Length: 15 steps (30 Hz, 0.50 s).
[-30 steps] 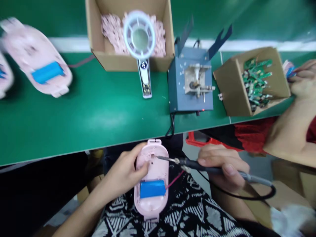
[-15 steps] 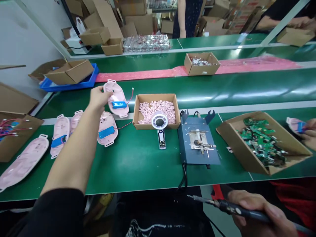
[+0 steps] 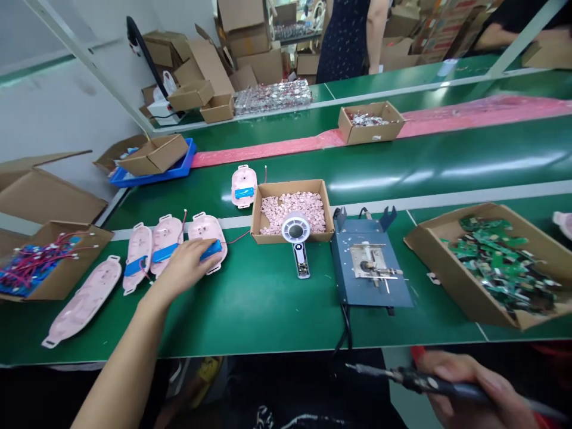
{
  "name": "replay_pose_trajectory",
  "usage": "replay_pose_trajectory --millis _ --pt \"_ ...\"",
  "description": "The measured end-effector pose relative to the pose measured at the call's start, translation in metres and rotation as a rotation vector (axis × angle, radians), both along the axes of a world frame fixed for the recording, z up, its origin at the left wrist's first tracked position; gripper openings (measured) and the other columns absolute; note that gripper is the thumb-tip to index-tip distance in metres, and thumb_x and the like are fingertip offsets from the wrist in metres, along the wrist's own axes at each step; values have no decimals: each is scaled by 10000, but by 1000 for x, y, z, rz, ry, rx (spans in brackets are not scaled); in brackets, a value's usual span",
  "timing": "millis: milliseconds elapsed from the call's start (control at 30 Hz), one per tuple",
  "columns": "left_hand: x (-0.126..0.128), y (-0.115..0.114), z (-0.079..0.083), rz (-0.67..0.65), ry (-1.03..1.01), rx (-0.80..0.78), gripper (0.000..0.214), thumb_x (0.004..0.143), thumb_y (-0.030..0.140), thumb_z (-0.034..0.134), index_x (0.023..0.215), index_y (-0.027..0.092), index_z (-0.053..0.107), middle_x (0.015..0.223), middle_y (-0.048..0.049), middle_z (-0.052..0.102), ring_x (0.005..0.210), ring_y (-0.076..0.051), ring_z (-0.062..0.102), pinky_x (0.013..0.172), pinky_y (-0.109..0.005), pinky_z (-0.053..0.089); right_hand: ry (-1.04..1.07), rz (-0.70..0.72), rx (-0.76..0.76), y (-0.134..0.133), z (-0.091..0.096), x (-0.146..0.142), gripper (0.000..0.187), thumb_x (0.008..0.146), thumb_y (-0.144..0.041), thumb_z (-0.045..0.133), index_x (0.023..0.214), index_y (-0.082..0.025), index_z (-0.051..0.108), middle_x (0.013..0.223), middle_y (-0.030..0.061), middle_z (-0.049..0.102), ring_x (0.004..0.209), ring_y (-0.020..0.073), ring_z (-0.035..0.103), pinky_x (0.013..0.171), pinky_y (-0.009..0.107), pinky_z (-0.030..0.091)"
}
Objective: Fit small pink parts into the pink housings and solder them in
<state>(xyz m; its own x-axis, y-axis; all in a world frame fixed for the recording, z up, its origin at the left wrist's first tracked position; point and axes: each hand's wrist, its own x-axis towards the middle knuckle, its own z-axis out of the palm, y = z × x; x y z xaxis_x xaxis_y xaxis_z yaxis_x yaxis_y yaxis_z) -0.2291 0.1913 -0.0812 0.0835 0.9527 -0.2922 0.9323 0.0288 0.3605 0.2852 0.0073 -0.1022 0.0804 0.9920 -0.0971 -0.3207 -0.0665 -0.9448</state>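
My left hand point(image 3: 190, 262) reaches across the bench to a pink plastic shell point(image 3: 203, 221), its fingers closed over the near part around a blue battery point(image 3: 211, 249). The fingers partly hide battery and shell. A red wire runs from this shell toward the carton of small pink parts point(image 3: 292, 205). My right hand point(image 3: 473, 381), low in front of the bench edge, is wrapped round a soldering iron point(image 3: 415, 379) whose tip points left. Farther back, another pink shell with a blue battery point(image 3: 243, 186) lies by itself beside the carton.
More pink shells point(image 3: 138, 256) lie at left, near a box of wired blue batteries point(image 3: 42, 262). A small white fan point(image 3: 297, 238) stands before the carton. Right of it are a blue-grey metal fixture point(image 3: 373, 268) and a box of green circuit boards point(image 3: 496, 262). A person point(image 3: 346, 42) stands behind.
My left hand has let go of the shell it held, which now lies on the green surface farther back, and has come down to a nearer shell. The view has shifted left.
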Motion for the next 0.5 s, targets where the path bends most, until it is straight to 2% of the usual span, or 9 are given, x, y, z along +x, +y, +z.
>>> replay_pose_trajectory --millis 67,167,233,333,433,500 --pt "-9 -21 -4 -110 33 18 539 995 494 483 1325 105 658 1394 -180 646 1325 -387 562 1138 -542 370 65 118 160 26 11 -21 460 1006 -352 372 998 -203 807 583 77 611 388 172 519 359 286 408" --pt "-3 -41 -1 -243 65 175 416 1062 387 449 1233 92 688 1243 -163 711 1167 -347 635 1077 -518 414 76 176 292 48 19 -41 479 1016 -272 319 1050 -167 784 628 76 634 401 143 503 386 280 389" --pt "15 -57 4 -351 50 317 317 1071 324 500 1226 111 677 1182 -124 732 1099 -297 660 1078 -480 422 68 168 270 47 19 -45 463 1023 -262 328 1034 -166 782 609 70 621 431 148 528 424 284 410" --pt "51 -91 7 -527 5 459 274 1069 197 503 1313 159 621 1207 -54 729 1116 -229 665 1126 -437 385 70 97 141 33 15 -43 419 1043 -272 388 977 -185 793 610 60 623 454 145 551 457 280 429" --pt "78 -112 4 -597 -55 445 287 1071 190 522 1345 177 604 1268 -30 707 1211 -223 616 1141 -432 379 70 47 94 22 14 -39 387 1045 -291 439 948 -191 800 667 59 654 430 134 546 445 282 425" --pt "85 -104 3 -564 -143 422 285 1062 233 576 1341 181 608 1301 -30 687 1271 -219 567 1133 -407 406 46 26 87 22 15 -38 390 1049 -306 449 931 -191 802 656 59 653 430 144 548 444 292 439"
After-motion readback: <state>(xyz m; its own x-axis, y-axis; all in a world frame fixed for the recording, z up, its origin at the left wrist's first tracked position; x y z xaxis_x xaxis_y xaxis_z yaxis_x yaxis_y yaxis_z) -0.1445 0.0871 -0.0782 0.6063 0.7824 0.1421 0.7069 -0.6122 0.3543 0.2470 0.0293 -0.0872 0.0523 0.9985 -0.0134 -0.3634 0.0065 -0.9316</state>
